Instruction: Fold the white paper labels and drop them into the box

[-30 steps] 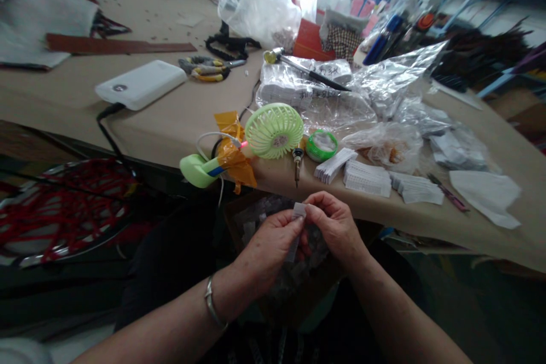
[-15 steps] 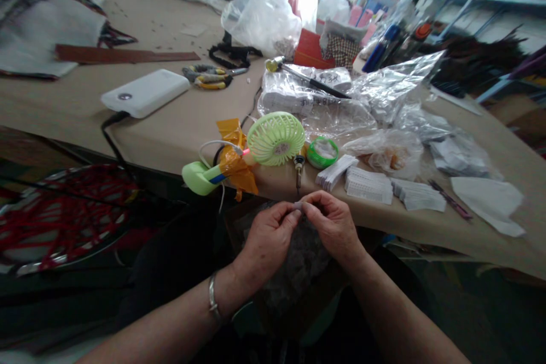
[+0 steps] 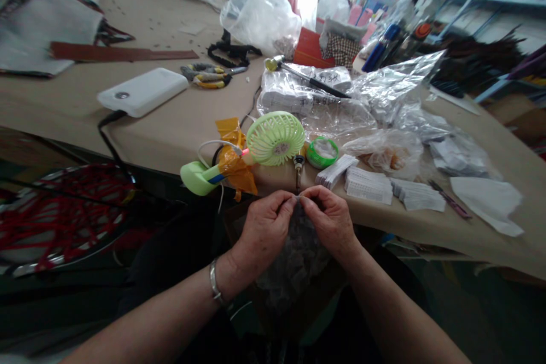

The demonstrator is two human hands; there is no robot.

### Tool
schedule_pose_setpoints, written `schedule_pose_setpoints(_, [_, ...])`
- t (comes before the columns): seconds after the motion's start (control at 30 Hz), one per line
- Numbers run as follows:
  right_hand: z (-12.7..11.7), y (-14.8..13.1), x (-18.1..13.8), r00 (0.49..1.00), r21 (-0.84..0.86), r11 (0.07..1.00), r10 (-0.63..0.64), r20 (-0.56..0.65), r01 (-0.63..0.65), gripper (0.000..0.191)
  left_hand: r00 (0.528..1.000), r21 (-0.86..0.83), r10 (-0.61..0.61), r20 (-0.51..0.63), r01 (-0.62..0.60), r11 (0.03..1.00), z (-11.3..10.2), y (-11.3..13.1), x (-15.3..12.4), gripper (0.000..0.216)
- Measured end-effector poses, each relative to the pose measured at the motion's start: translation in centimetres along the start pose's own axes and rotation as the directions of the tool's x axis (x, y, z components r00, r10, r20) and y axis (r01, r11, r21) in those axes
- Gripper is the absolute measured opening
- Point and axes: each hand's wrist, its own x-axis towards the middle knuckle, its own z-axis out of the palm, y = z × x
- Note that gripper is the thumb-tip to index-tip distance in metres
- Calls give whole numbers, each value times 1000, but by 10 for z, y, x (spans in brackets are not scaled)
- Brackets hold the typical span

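My left hand [image 3: 268, 220] and my right hand [image 3: 327, 215] meet just below the table edge. Both are closed in a pinch, thumb against fingers, on a small white label [image 3: 297, 197], mostly hidden by the fingertips. Right at the fingertips is the tip of a soldering iron [image 3: 299, 168], which points down over the table's edge. To the right of the iron stand a green tub [image 3: 323, 152] with white stuff in it and several stacks of printed white labels [image 3: 368, 185]. Beneath my hands, a dark box holds many pale scraps [image 3: 294, 267].
A light green fan [image 3: 275, 139] is taped at the table edge beside the iron. A white power bank [image 3: 143, 92], pliers [image 3: 209, 75], a hammer [image 3: 305, 77] on plastic-wrapped bundles and tweezers [image 3: 450, 199] lie on the table [image 3: 140, 142].
Both hands have moved slightly up and away from me, bringing the pinched label to the iron's tip. The view has shifted slightly.
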Motion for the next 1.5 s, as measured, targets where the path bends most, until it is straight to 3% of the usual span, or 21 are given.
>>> schedule_pose_setpoints(0.63, [2, 6, 5, 997, -16, 999, -51, -50, 50, 12, 998, 13, 52, -31, -52, 999, 3, -9, 10, 20])
schedule_pose_setpoints(0.87, [2, 7, -4, 999, 32, 999, -22, -46, 23, 13, 1000, 17, 29, 2, -29, 999, 0, -1, 3, 20])
schedule_pose_setpoints(1.0, [-13, 6, -19, 993, -131, 986, -111, -38, 105, 8, 999, 5, -11, 43, 11, 1000, -2, -5, -5, 20])
schedule_pose_setpoints(1.07, [-27, 6, -21, 959, -326, 911, -280, -40, 252, 6, 998, 15, -50, 48, 49, 999, -3, -14, -7, 19])
schedule_pose_setpoints(1.13, [-41, 8, -19, 886, -531, 758, -463, -28, 380, 4, 996, 44, -78, 33, 77, 996, -2, -25, -8, 23])
schedule_pose_setpoints(1.2, [-51, 13, -14, 829, -692, 598, -559, 1, 404, 11, 996, 74, -88, 21, 86, 994, -1, -34, -8, 29])
schedule_pose_setpoints(1.27, [-54, 19, -10, 823, -798, 479, -568, 34, 364, 25, 994, 95, -106, 27, 103, 990, 0, -40, -9, 30])
schedule_pose_setpoints(1.37, [-50, 28, -8, 844, -877, 372, -533, 66, 304, 36, 986, 116, -158, 48, 152, 982, 2, -44, -12, 27])
schedule_pose_setpoints(1.5, [-46, 32, -10, 835, -878, 386, -549, 27, 283, 24, 976, 123, -205, 79, 195, 973, 6, -45, -16, 23])
